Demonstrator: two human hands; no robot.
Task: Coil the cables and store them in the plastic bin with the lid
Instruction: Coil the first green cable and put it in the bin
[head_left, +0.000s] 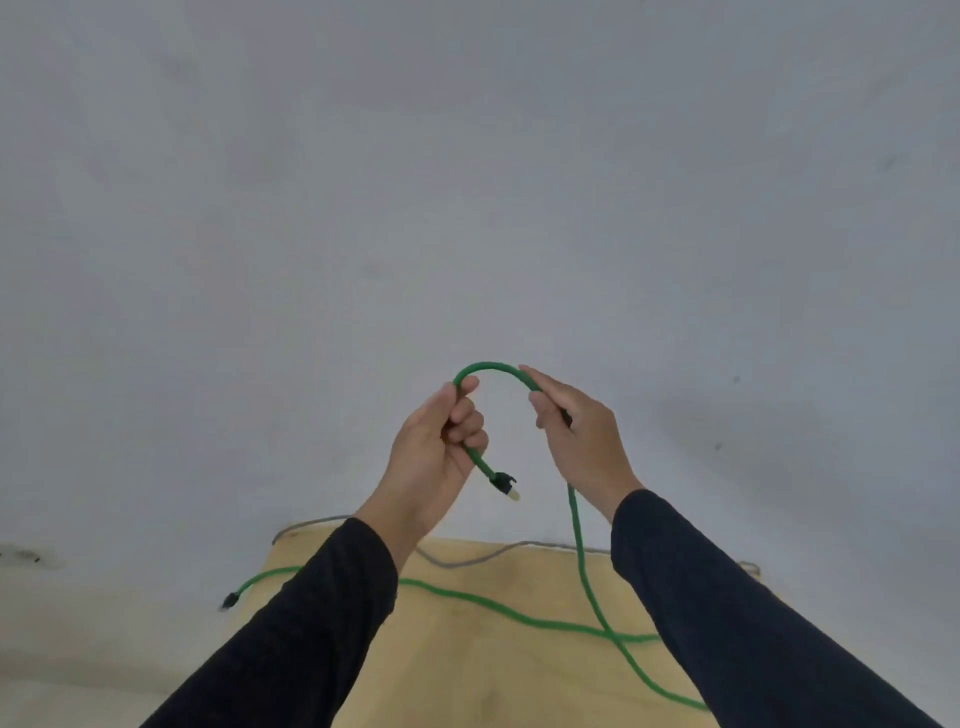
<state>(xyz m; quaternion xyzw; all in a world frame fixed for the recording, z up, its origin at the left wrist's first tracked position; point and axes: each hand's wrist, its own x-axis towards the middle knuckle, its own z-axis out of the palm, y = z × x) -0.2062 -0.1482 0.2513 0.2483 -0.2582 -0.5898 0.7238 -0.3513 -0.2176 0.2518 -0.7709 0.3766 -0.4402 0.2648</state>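
- I am holding the green cable (491, 368) up in front of a pale grey wall (467, 182), with both hands raised above the worktop (493, 675).
- My left hand (434, 447) is gripping the cable near its end, its fingers (462, 415) curled tight around the cord and the thumb pressing on top.
- The plug (505, 483), black with a pale tip, is hanging just below that hand.
- My right hand (576, 431) is pinching the cable too, fingers pressed together along it, though the exact grip is partly hidden.
- Between my hands the cable is arching upward in a short loop.
- From my right hand the cable is dropping down and trailing across the tan worktop, crossing over itself.
- Its other plug (230, 600) is lying past the worktop's left edge.
- A grey cable (467, 562) is lying along the worktop's far edge.
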